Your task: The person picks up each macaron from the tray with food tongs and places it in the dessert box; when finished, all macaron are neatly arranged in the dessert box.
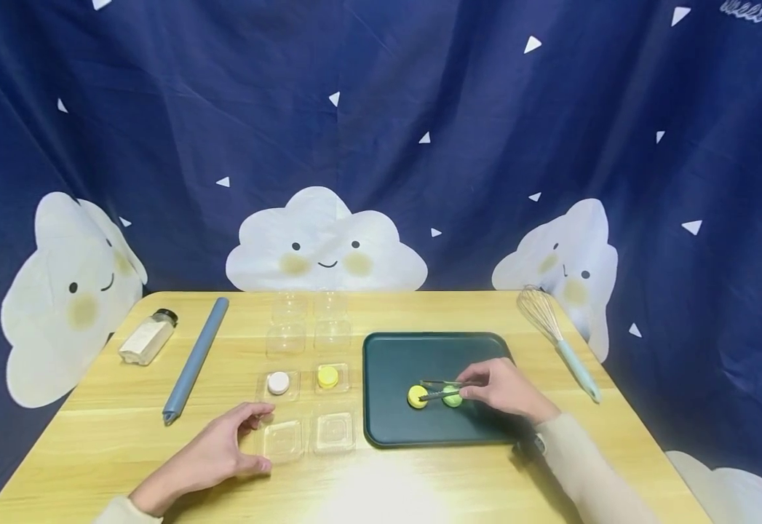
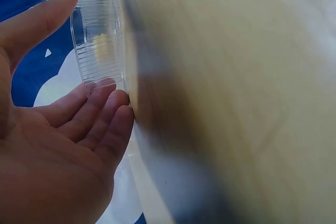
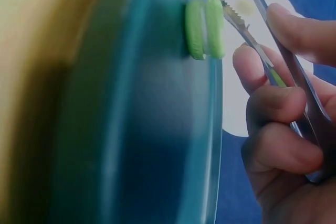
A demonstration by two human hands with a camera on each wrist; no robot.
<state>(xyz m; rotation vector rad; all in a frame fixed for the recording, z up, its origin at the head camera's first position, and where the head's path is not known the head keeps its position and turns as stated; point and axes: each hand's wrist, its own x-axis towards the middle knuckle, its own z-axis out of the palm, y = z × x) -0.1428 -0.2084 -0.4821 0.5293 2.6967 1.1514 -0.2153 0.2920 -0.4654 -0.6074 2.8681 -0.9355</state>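
Note:
My right hand (image 1: 505,389) grips metal tongs (image 3: 291,66) over a dark green tray (image 1: 383,429). The tong tips stand apart, near a yellow macaron (image 1: 416,397) on the tray. Close beside it lies a green macaron (image 3: 205,27), partly covered by the tongs in the head view. My left hand (image 1: 217,447) rests at the left side of a clear plastic box (image 2: 100,51), fingers loosely bent and thumb apart, fingertips right at its edge. In the box's far compartments sit a pale macaron (image 1: 279,383) and another yellow macaron (image 1: 327,376); the two near compartments hold nothing.
The box's clear raised lid part (image 1: 308,320) lies toward the back. At the left are a blue rolling pin (image 1: 197,356) and a black-capped jar of white powder (image 1: 149,337). A whisk (image 1: 567,349) lies right of the tray. A blue curtain (image 1: 381,109) hangs behind the table.

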